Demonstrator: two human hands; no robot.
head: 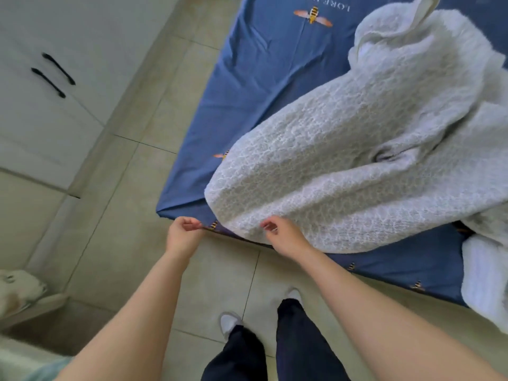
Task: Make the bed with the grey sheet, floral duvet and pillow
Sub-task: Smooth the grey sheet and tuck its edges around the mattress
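The bed fills the frame from 12 to 4 o'clock, its near corner close to centre. It is covered by a blue sheet (255, 86) printed with striped bees; one large bee (312, 15) lies at 12 o'clock beside pale capital lettering (330, 2), upside down from here. "LORE" can be read, and the rest is cut off by the frame's top edge.

A pale textured duvet (357, 149) lies crumpled over the sheet from 1 o'clock down to the near edge. The left hand (183, 233) is at the sheet's edge just beside the corner, its grip pinched thumb to fingertips on the hem. The right hand (283, 237) is at the duvet's lowest rim, its grip curled round that fabric.

A white plush bundle (483, 279) rests on the bed at 4 o'clock. White wardrobe doors with two black handles (53, 75) stand at 10 o'clock over the tiled floor (132, 215).
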